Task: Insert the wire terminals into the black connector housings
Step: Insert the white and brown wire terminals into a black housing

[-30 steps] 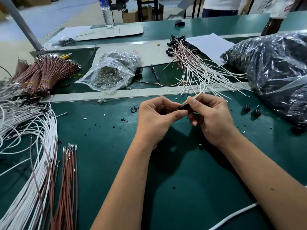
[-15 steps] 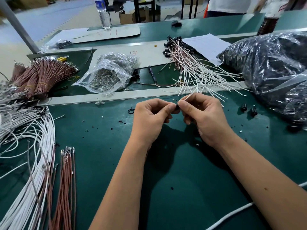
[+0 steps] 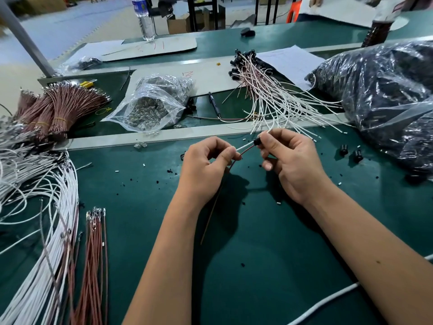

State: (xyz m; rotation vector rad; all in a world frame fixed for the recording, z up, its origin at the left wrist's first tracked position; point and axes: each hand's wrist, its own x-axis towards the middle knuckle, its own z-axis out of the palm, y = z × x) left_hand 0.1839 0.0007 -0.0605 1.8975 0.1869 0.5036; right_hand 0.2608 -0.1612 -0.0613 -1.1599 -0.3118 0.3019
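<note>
A black connector housing (image 3: pixel 257 141) sits pinched in the right hand (image 3: pixel 290 165), just above the tabletop (image 3: pixel 257 254) centre. A white wire (image 3: pixel 243 147) and a red wire (image 3: pixel 246 150) run from it toward eight o'clock into the left hand (image 3: pixel 206 170), whose fingers (image 3: pixel 228 154) clamp them. Finished assemblies (image 3: pixel 269 95) lie at twelve o'clock, two loose housings (image 3: pixel 350 152) at three.

A green-topped bench (image 3: pixel 257 289) carries loose white wires (image 3: pixel 35 219) and brown wires (image 3: pixel 95 266) on the left, bundled brown wires (image 3: pixel 58 109) behind them, a clear bag of metal terminals (image 3: pixel 150 106), a heap of finished wire assemblies (image 3: pixel 269 95), a big plastic bag of black parts (image 3: pixel 386 95) on the right, two loose black housings (image 3: pixel 350 152), and scattered black and white scraps.
</note>
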